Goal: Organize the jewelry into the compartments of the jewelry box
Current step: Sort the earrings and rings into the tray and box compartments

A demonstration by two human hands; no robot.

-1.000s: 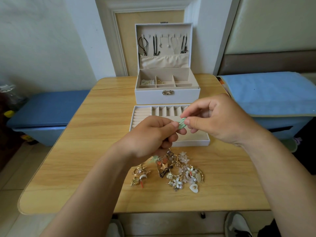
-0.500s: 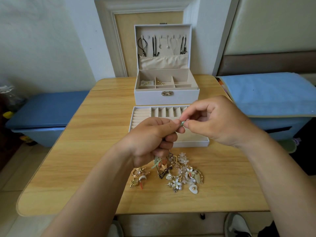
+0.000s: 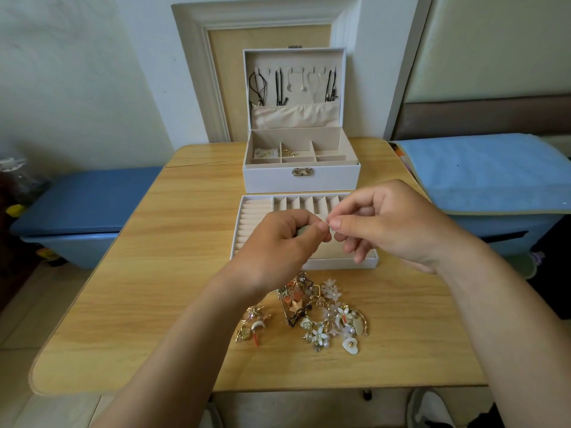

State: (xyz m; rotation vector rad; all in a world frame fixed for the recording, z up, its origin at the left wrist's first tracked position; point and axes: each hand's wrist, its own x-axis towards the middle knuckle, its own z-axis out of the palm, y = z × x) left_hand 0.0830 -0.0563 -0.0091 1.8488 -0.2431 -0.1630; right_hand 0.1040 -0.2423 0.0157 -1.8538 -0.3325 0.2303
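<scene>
1. While the wooden table carries everything, the jewelry box stands open at its far edge, lid upright.
2. A divided tray lies just in front of the box.
3. Loose jewelry is heaped nearer the person.
4. Above the tray, the left hand and right hand meet, fingertips pinching one small piece between them, too tiny to identify.
</scene>
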